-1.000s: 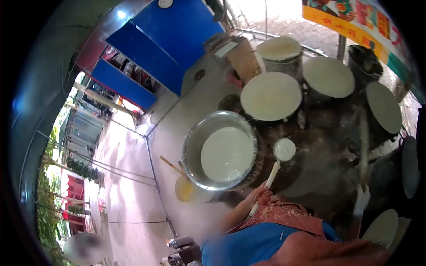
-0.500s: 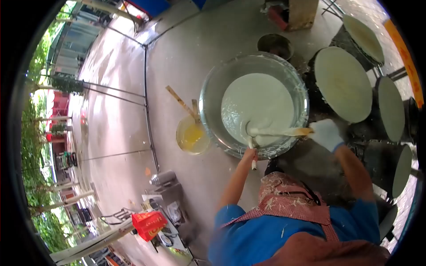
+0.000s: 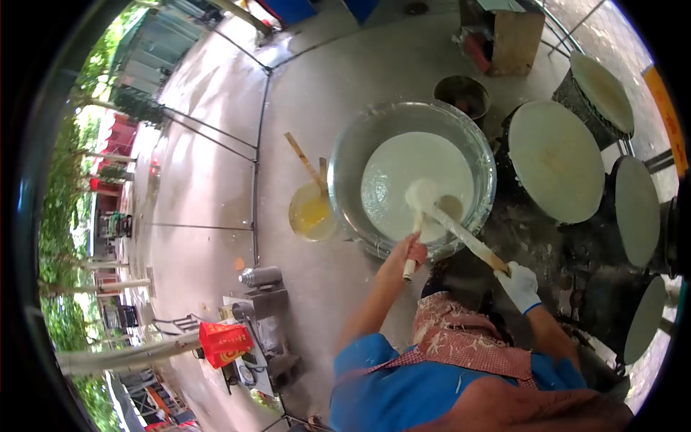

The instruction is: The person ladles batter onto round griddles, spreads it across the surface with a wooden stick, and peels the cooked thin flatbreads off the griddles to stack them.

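Note:
My bare left hand (image 3: 414, 252) is closed round the pale handle of a ladle (image 3: 420, 196), whose head is over the white batter (image 3: 392, 180) in a large metal pot (image 3: 345, 151). To the right, my gloved right hand (image 3: 520, 285) grips the wooden end of a batter-coated stick (image 3: 468, 237). The far end of this stick meets the ladle head above the batter. Whether the two tools touch is hard to tell. A round griddle (image 3: 556, 162) with a pale sheet on it stands right of the pot.
Left of the pot sits a bowl of yellow liquid (image 3: 311, 212) with wooden-handled tools. More round griddles (image 3: 637, 212) line the right side. A dark bucket (image 3: 462, 97) and a board (image 3: 517, 42) are behind the pot. A red bag (image 3: 225, 343) hangs lower left.
The view has swung toward the pot. The ladle has come from beside the griddles into the pot. My right hand has appeared with the stick and has since moved lower.

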### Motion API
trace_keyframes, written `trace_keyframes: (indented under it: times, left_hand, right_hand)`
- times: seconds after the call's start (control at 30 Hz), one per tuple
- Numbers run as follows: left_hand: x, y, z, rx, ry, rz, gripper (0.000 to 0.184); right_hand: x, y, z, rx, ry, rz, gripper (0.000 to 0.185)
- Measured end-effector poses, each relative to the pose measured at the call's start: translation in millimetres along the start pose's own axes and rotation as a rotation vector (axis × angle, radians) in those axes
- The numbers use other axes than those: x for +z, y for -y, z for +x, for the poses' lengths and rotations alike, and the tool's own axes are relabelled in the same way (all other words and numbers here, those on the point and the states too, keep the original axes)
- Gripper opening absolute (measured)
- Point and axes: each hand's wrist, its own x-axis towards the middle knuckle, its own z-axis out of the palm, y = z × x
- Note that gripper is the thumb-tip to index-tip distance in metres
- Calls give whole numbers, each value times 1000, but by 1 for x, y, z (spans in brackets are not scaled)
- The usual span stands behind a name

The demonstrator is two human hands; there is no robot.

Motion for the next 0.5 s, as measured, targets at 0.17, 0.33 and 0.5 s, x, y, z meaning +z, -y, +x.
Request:
trace_keyframes:
  times: [0.17,0.33,0.5]
  left_hand:
    - [154,100,-158,322,155,379,21]
    - [273,200,-287,1089,-27,1065,15]
    - [207,110,-255,1059,143,1143,28]
  right_hand:
    - [-69,11,-8,-479,-584,154,30]
    - [-179,55,10,-553,-904,428,33]
    - [-111,35,28,-629,-516,952,35]
